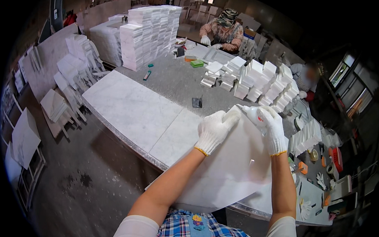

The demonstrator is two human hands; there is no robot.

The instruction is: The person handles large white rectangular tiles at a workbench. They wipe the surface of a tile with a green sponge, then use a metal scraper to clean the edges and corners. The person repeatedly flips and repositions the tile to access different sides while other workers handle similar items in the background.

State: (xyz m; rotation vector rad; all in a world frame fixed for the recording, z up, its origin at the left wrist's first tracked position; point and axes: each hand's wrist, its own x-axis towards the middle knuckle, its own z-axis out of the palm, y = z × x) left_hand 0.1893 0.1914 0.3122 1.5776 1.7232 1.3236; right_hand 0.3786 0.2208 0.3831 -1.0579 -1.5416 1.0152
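Observation:
My left hand [216, 128], in a white knit glove, grips the upper edge of a large pale marble slab [225, 174]. The slab is tilted up toward me, its lower edge near my checked apron. In my gloved right hand [274, 129] is a white squeeze bottle [252, 114], closed in my fingers. Its thin nozzle points left at the slab's upper edge, close to my left fingertips; whether it touches cannot be told. Left of the slab, pale marble panels [133, 106] lie flat along the table's near edge.
Stacked white tiles [152, 35] stand at the table's far left. Leaning rows of tiles [257, 81] fill its right side. A dark square piece [197, 102] and a green sponge [197, 63] lie on the grey tabletop [165, 82]. Two co-workers sit beyond. Tools and gloves [305, 209] lie at right.

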